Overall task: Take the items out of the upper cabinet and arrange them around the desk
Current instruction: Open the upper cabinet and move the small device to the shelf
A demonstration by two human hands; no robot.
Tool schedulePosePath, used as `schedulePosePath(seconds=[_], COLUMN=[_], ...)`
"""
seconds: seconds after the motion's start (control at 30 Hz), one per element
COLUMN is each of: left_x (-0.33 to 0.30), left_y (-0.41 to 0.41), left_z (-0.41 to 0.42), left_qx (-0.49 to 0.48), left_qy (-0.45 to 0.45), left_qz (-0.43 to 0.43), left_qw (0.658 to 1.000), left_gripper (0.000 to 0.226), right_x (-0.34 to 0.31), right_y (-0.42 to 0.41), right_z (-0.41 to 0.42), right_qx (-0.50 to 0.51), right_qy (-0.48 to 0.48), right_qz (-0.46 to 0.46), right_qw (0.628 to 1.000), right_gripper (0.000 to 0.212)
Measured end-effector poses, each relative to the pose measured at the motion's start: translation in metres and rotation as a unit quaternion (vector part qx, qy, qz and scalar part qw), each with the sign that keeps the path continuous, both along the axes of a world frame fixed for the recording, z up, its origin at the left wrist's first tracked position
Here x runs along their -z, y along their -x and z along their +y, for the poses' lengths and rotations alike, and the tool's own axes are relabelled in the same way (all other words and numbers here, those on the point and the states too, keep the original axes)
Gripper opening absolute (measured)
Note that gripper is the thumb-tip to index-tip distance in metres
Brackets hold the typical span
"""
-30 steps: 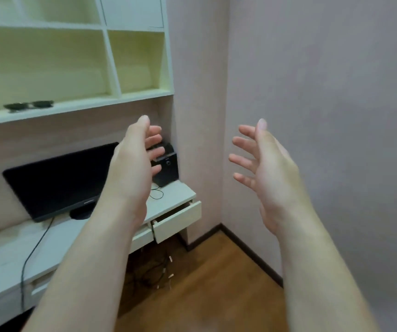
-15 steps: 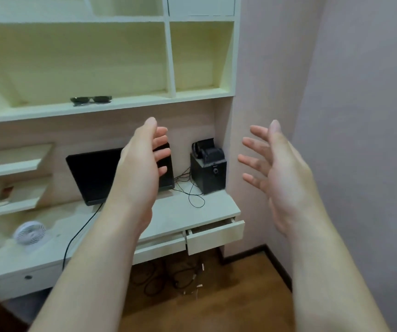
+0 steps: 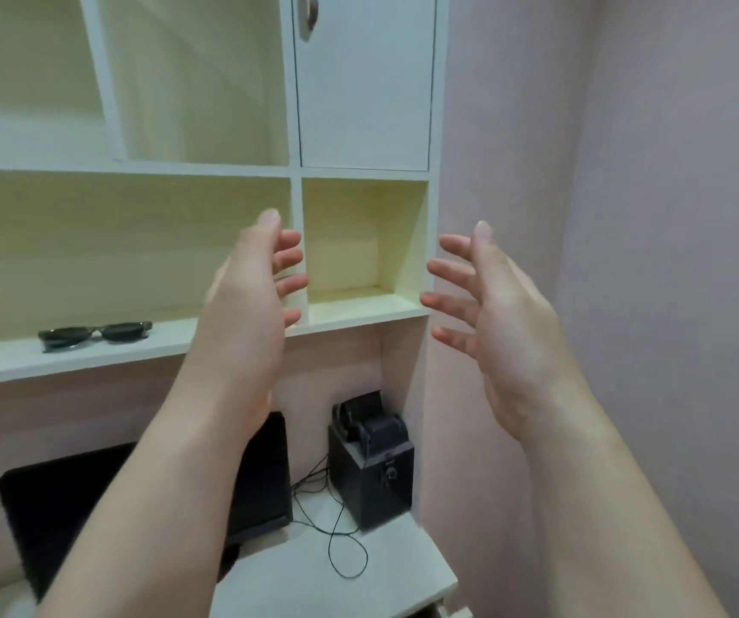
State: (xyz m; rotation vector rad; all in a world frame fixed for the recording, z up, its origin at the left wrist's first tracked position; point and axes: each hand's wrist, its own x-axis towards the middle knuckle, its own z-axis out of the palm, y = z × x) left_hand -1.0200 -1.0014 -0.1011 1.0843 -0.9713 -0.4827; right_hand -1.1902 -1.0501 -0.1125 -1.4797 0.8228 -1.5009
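The upper cabinet's white door (image 3: 365, 82) is closed at the top, with a metal handle (image 3: 309, 15) near its left edge. What is inside is hidden. Below it is an empty open cubby (image 3: 361, 243). My left hand (image 3: 247, 314) and my right hand (image 3: 501, 323) are raised side by side in front of the shelves, palms facing each other, fingers spread, holding nothing. Dark sunglasses (image 3: 95, 334) lie on the long open shelf to the left. The white desk (image 3: 336, 582) is below.
A black monitor (image 3: 265, 479) and a black speaker box (image 3: 372, 461) with thin cables (image 3: 340, 528) stand on the desk. A pink wall (image 3: 626, 216) closes off the right side. More open shelves (image 3: 180, 82) are at the upper left.
My view has swung left and tilted up: the shelves and closed cabinet door now fill the frame and the desk sits lower. Both hands stay raised, open and empty.
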Motion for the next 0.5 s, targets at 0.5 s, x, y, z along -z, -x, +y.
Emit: schedulePosePath(seconds=[0.5], left_x=[-0.1], left_y=[-0.063], left_z=[-0.119], left_qx=[-0.071], left_qy=[0.092], left_qz=[-0.074], left_qw=[0.99], left_gripper=[0.043], right_x=[-0.097], right_y=[-0.074], right_z=[-0.165], right_qx=[-0.06], right_qy=[0.097], right_qz=[-0.027], right_qw=[0.993], right_gripper=[0.041])
